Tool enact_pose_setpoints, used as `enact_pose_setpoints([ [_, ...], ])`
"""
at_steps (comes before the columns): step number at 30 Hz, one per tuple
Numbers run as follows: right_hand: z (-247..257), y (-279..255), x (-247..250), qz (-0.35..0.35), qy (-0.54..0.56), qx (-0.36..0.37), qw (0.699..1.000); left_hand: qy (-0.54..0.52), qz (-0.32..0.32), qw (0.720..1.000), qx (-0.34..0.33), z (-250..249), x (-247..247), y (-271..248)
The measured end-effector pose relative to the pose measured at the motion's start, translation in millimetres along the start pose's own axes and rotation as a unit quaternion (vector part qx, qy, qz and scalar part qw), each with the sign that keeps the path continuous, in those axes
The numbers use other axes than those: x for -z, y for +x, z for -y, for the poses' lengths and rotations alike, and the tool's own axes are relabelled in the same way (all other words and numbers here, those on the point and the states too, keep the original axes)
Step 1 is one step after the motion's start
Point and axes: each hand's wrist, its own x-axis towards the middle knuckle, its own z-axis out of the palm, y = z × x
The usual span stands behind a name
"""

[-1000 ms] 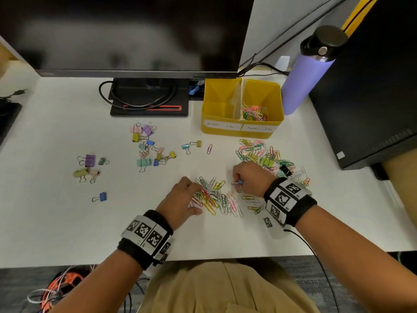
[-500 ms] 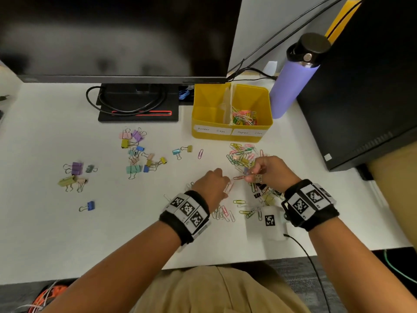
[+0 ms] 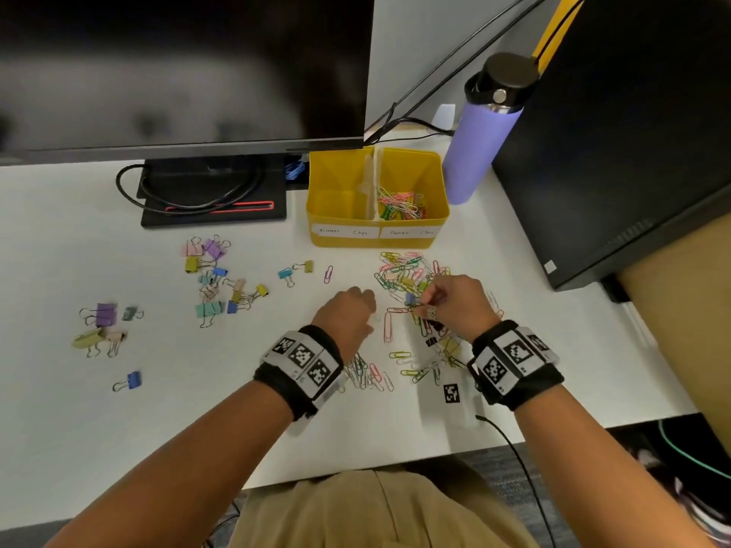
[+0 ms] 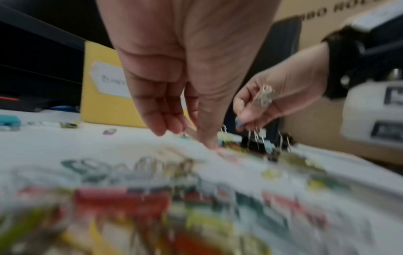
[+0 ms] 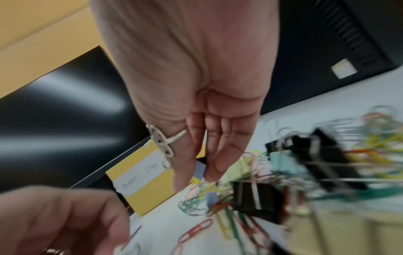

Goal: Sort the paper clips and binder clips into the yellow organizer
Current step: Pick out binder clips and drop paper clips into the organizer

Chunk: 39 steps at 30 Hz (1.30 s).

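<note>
Right hand pinches a blue binder clip between thumb and fingertips, a grip only the right wrist view resolves. Left hand hangs fingers-down, relaxed, holding nothing visible. Scattered paper clips lie between hands and yellow organizer.

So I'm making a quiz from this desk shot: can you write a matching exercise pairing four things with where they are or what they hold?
1. purple water bottle
2. binder clip compartment
3. paper clip compartment
4. right hand

a. pinches a small blue binder clip
b. holds colored paper clips
c. right of the yellow organizer
d. holds no clips yet

Pairs: 1-c, 2-d, 3-b, 4-a
</note>
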Motion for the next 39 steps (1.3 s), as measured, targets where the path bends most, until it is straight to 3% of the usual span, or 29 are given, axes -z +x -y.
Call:
enact_pose_setpoints([
  [3,27.9,19.8,-13.8,0.019,-0.003,0.046,0.999,-0.079,-0.095,0.992,0.032,26.0,16.0,-9.0],
  [5,52.1,35.6,-29.3,0.038,-0.001,0.086,0.996,-0.06,-0.118,0.99,0.056,54.6,24.3,-13.3],
  [9,95.8,61.1,-63.4,0.044,-0.045,0.16,0.985,0.154,-0.025,0.982,0.111,95.6,27.4,-17.6],
  [14,104.4,67.9,-80.7,0.095,-0.157,0.179,0.966,0.182,-0.024,0.973,0.137,112.5,27.4,-22.8],
  [16,88.6,53.7,-77.2,0.149,-0.215,0.194,0.945,0.166,-0.07,0.975,0.129,112.9,25.2,-28.8],
  [18,66.7,32.2,-75.5,0.227,-0.279,0.23,0.904,0.113,-0.087,0.983,0.117,108.5,20.8,-39.9],
  [21,41.9,-0.2,-76.3,0.297,-0.325,0.284,0.852,0.076,-0.067,0.994,0.041,103.1,3.1,-63.1],
  [23,32.3,-16.2,-73.4,0.306,-0.312,0.283,0.854,0.118,-0.028,0.993,-0.011,101.2,-14.6,-75.2],
  [26,12.8,-30.6,-62.4,0.24,-0.294,0.204,0.902,0.166,-0.009,0.986,-0.005,97.1,-36.9,-80.2],
  [28,0.6,-39.8,-59.9,0.223,-0.305,0.166,0.911,0.179,0.002,0.984,-0.012,93.1,-42.7,-76.3],
  [31,-2.1,-51.6,-62.2,0.269,-0.271,0.191,0.904,0.192,0.021,0.981,-0.035,85.3,-48.4,-67.4],
  [33,1.4,-55.6,-56.4,0.25,-0.249,0.205,0.913,0.187,0.04,0.981,-0.035,76.4,-50.7,-63.1],
  [36,-12.1,-62.2,-40.0,0.112,-0.234,0.185,0.948,0.144,0.023,0.988,-0.046,54.5,-44.3,-54.3],
  [39,-42.7,-76.3,-29.9,-0.029,-0.229,0.227,0.946,0.137,0.046,0.986,-0.083,22.7,-36.0,-34.2],
])
